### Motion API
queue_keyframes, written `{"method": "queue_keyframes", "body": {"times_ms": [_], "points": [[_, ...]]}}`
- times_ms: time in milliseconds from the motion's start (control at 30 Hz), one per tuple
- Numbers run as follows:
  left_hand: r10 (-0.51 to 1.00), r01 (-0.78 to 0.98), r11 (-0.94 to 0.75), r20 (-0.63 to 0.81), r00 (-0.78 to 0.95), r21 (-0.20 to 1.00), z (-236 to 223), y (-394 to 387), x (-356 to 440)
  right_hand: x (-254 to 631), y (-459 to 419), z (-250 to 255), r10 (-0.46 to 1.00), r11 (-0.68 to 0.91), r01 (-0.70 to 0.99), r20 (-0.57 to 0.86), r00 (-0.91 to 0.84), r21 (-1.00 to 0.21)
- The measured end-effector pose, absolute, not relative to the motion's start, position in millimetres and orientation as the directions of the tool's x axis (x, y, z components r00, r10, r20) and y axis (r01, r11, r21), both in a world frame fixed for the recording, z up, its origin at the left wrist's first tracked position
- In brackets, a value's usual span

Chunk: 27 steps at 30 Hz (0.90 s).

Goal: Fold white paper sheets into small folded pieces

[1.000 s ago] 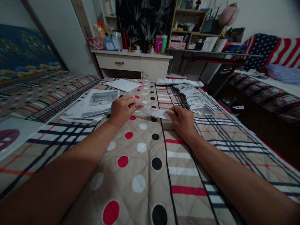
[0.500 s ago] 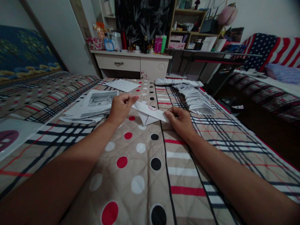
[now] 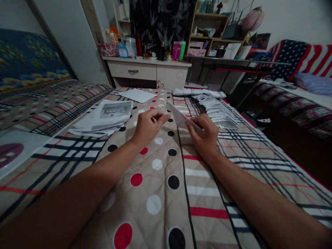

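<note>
A folded piece of white paper (image 3: 178, 117) is tilted above the quilt, pinched at its right end by my right hand (image 3: 204, 133). Its narrow tip points up and to the left. Close to that paper on the left is my left hand (image 3: 149, 126), with thumb and forefinger curled together. I see nothing between those fingers, and they look apart from the paper. Left of my hands lies a stack of printed sheets (image 3: 114, 112), the top one bearing a grey picture. To the right, a long row of folded papers (image 3: 218, 110) rests on the quilt.
The quilt (image 3: 163, 193) has dots and plaid bands. A white sheet (image 3: 137, 95) lies beyond the stack, and a white bundle (image 3: 198, 92) behind the row. A plastic bag (image 3: 28, 145) is at far left. A cabinet (image 3: 145, 72) stands past the bed.
My left hand has let go of the paper's left end and come lower and right. My right hand still holds the paper, now turned with its free end pointing away.
</note>
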<state>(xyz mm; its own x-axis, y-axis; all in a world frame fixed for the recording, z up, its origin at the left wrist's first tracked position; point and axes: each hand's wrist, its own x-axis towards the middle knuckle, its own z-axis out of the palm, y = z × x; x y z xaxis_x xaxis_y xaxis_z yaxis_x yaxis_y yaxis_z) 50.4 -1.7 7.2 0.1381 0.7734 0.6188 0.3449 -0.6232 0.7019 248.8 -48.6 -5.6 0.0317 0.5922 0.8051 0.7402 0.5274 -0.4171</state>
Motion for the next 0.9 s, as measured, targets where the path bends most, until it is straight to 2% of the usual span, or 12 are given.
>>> {"method": "queue_keyframes", "body": {"times_ms": [100,233,400,900], "points": [[0.820,0.206,-0.529,0.432,0.376,0.823,1,-8,62,247,-47,-7,0.576,0.616,0.686,0.815,-0.057,-0.387],[0.817,0.144,-0.427,0.312,0.484,0.893,-5,-9,64,244,-49,-6,0.629,0.693,0.595,0.744,-0.223,-0.407],[0.809,0.153,-0.431,0.306,0.501,0.889,-6,-6,59,245,-51,-4,0.691,0.697,0.523,0.654,-0.307,-0.491],[0.785,0.117,-0.437,0.315,0.534,0.892,-6,-6,59,244,-50,-3,0.724,0.676,0.491,0.620,-0.304,-0.549]]}}
